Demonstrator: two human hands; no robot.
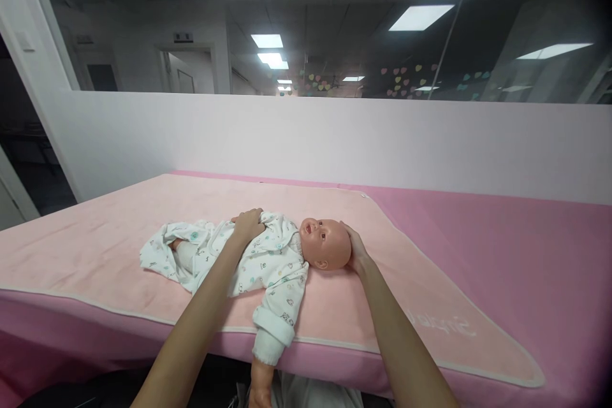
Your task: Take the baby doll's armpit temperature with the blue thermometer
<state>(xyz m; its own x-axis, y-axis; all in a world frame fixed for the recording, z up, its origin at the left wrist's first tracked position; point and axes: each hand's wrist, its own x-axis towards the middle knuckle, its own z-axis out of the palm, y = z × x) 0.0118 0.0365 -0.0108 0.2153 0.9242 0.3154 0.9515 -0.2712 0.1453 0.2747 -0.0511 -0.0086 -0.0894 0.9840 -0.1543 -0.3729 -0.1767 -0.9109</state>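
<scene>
A baby doll [326,244] lies on its back on a pink mat, its bald head to the right and its mouth open. It wears a white patterned shirt [268,271], with loose cloth of the same pattern about its legs. My left hand [249,225] is closed on the shirt front at the doll's chest; its fingertips are partly hidden. Cupped against the crown of the doll's head is my right hand [355,248], some of its fingers out of sight behind the head. The doll's near arm [262,379] hangs over the front edge of the padded surface.
The peach-pink mat [377,210] covers much of a darker pink padded table [540,255]. A low white wall [335,140] runs along the far side, with glass above it. My legs [315,392] are below the near edge.
</scene>
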